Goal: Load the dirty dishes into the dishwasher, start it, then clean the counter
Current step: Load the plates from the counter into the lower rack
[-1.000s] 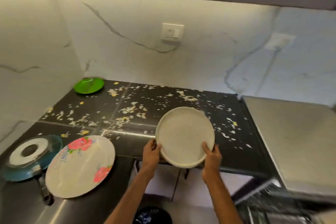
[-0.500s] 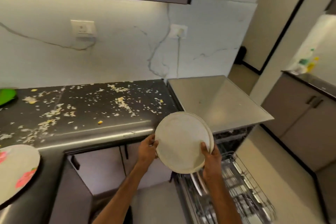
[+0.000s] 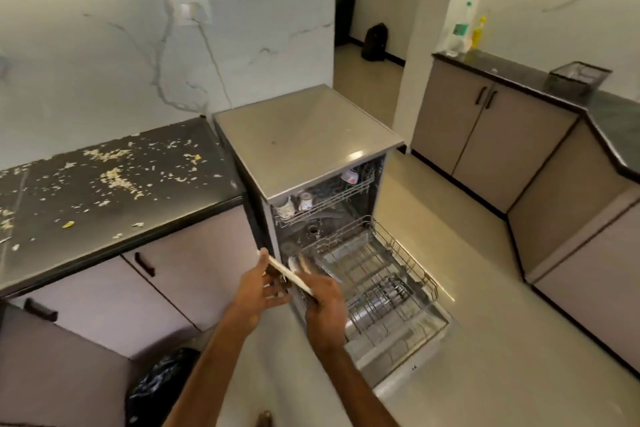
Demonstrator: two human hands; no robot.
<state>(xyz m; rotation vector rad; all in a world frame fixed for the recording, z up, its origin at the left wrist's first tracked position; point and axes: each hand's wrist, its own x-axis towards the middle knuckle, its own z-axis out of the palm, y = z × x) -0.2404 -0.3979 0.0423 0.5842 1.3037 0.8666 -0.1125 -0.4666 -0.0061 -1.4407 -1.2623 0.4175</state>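
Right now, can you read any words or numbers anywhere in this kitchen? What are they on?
No text here can be read.
Green label on the bottle: too blurred to read.
Small dark mark on the dishwasher door: too small to read.

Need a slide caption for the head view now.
Left hand and right hand hold a cream plate edge-on at the open dishwasher's lower rack.

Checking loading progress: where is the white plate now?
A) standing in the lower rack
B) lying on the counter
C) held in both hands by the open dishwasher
C: the white plate is held edge-on between the left hand and right hand, beside the pulled-out lower rack.
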